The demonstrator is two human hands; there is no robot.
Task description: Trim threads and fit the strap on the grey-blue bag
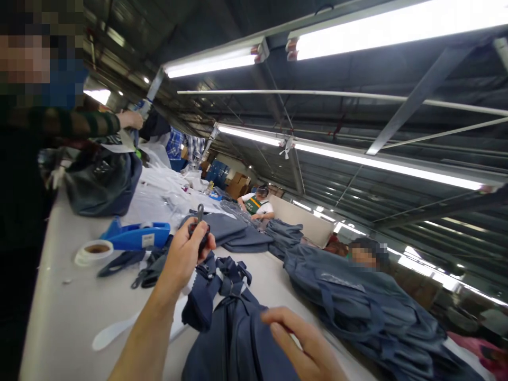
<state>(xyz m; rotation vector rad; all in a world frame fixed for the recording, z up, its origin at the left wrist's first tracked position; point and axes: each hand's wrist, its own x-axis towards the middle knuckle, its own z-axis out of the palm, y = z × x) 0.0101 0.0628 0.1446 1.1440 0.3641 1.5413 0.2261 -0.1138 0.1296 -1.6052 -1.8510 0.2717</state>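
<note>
The left hand (184,254) is raised above the counter (67,312), forearm reaching up from the lower edge of the view, its fingers (208,241) clamped on a small black tool (199,222) whose tip points upward. The tool sits just above the navy bag (234,328), which lies on the counter below both hands. The right hand (307,344) rests on the bag's near side, fingers loosely curled and slightly apart, pressing on the fabric without gripping it. Left of the bag lie a blue tape dispenser (137,235) and a roll of tape (93,251). No writing or label can be read.
</note>
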